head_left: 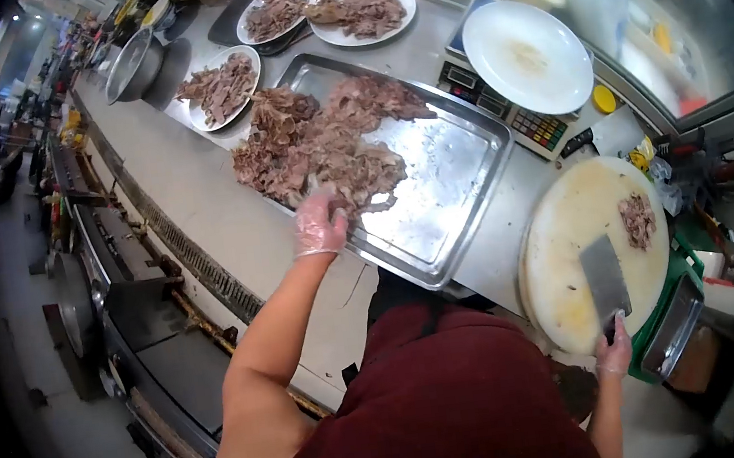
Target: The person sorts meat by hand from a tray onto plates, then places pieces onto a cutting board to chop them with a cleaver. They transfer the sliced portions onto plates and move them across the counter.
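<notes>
My left hand, in a clear plastic glove, is at the near edge of a heap of sliced cooked meat. Its fingers curl into the slices, and the fingertips are partly hidden by them. The heap covers the left part of a metal tray. At the lower right, my gloved right hand is closed round the handle of a cleaver. The blade lies over a round, thick chopping board. Beyond the blade is a small pile of chopped meat on the board.
Three plates of meat, one plate nearest the tray, stand along the counter. A large white plate rests on a digital scale. Another knife lies behind the board. A metal bowl sits far left; a glass partition borders the right.
</notes>
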The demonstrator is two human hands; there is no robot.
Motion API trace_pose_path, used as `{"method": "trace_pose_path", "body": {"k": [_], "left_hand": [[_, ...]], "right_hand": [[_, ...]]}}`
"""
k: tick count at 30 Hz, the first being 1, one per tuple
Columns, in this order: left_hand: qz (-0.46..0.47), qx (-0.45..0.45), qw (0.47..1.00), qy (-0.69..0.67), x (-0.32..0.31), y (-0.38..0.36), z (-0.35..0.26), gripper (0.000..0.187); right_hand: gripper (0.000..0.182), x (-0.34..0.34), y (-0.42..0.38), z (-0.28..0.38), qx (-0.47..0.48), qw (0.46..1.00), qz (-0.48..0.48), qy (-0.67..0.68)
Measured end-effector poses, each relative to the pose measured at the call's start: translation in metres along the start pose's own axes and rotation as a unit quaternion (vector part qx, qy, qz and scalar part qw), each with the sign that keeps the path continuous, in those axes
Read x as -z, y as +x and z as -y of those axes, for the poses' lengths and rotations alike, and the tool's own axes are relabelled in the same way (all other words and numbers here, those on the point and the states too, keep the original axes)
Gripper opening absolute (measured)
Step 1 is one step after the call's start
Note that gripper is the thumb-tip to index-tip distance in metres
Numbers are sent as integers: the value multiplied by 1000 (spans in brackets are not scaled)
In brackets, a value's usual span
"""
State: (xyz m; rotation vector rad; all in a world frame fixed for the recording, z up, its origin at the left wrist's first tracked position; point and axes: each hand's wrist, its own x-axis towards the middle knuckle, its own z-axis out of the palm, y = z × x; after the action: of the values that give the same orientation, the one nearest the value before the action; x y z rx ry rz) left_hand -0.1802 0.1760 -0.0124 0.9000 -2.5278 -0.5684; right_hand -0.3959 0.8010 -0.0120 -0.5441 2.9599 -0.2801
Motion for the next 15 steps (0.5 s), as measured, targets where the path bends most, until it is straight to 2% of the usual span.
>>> {"method": "trace_pose_path", "body": {"k": [2, 3, 4, 6, 8, 10, 11, 14, 15], "left_hand": [[-9, -10, 999, 33, 9, 19, 40, 45], [-22, -19, 997, 75, 12, 29, 59, 49], [-14, -20, 998, 66, 16, 38, 75, 49], [-1, -7, 995, 95, 25, 52, 100, 58], [24, -15, 997, 79, 28, 63, 116, 60], [62, -62, 996, 32, 23, 68, 128, 65], [128, -6, 992, -18, 29, 73, 121, 73], [127, -11, 992, 3, 33, 71, 121, 81], [113, -40, 993, 10, 28, 68, 130, 88]], "right_hand": [[58, 12, 8, 30, -52, 992, 52, -100], [52, 23, 17, 70, -124, 988, 41, -76], [52, 24, 23, 102, -132, 987, 43, -85], [47, 20, 41, 154, -37, 998, -48, 27], [44, -19, 64, 188, 57, 997, -26, 33], [42, -25, 94, 290, 80, 990, 46, 108], [42, -29, 105, 330, 73, 991, 45, 101], [41, -47, 142, 426, 202, 964, 140, 98], [42, -57, 154, 448, 235, 953, 166, 96]]}}
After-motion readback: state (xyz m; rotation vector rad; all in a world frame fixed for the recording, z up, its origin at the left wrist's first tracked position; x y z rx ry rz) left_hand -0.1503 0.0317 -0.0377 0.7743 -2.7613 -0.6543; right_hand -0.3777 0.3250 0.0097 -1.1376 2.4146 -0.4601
